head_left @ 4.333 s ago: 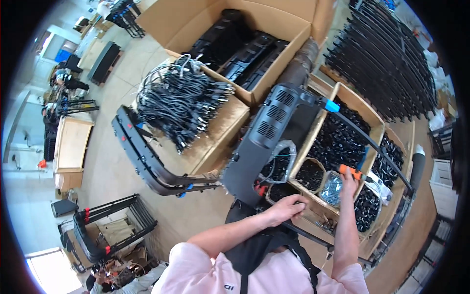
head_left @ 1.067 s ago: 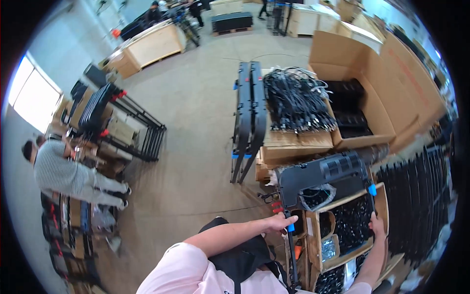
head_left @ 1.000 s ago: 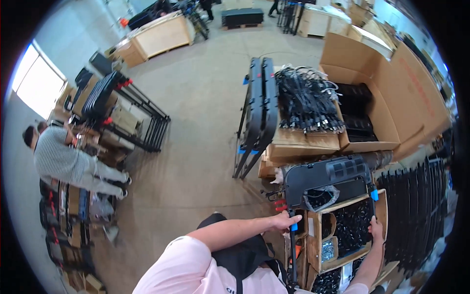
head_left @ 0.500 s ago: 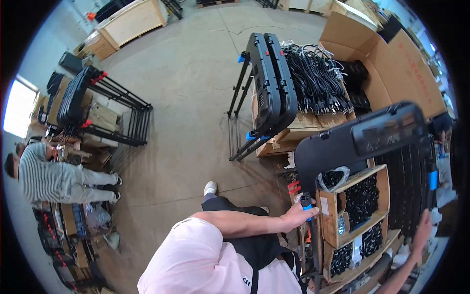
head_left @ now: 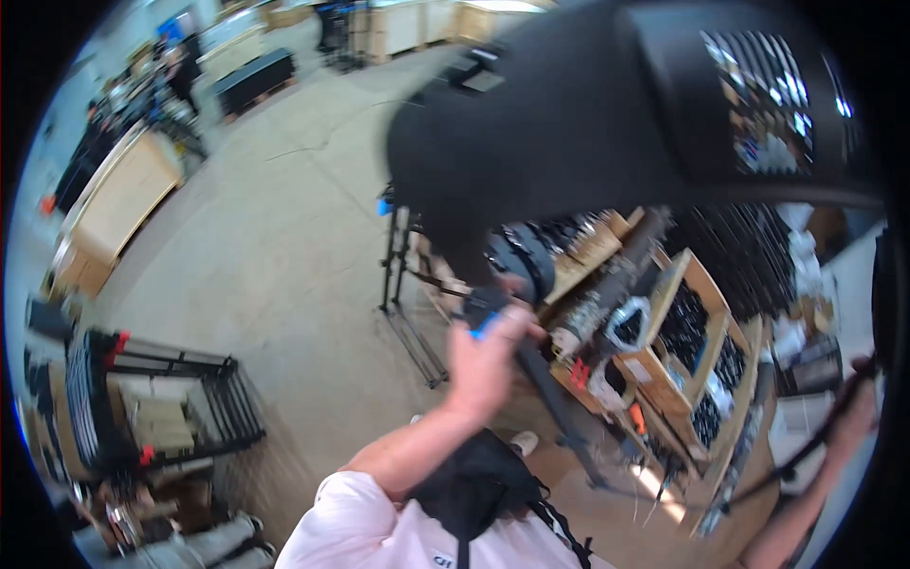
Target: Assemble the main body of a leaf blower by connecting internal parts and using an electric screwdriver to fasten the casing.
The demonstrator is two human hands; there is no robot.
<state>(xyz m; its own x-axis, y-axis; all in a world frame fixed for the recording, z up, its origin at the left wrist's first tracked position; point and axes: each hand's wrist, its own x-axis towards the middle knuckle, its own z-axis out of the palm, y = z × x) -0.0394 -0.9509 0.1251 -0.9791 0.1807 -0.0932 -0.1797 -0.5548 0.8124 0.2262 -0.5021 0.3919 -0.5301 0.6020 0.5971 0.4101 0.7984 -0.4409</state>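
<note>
A large black plastic panel [head_left: 569, 123] with a slotted vent and tubular legs fills the upper right, held up close and blurred. My left hand [head_left: 479, 365] is closed around its joint by a blue clamp [head_left: 488, 325], where a black tube leg [head_left: 559, 403] slopes downward. At the far right edge my right hand [head_left: 853, 417] has its fingers wrapped around the other dark leg [head_left: 829, 427]. Part of that side is lost in the rim's shadow. Behind the panel, similar black frame legs [head_left: 398, 284] stand on the floor, mostly covered.
Below the panel stands a wooden bin [head_left: 654, 365] of small black parts, with a plastic bag beside it. At left is a rack of black frames [head_left: 171, 360] with red clips. Wooden crates [head_left: 118, 213] line the far left, and more stand at the back.
The panel has risen and come closer, tilting as it swung across the view. My left hand has moved up and left with it. The view has turned, and the surroundings have shifted.
</note>
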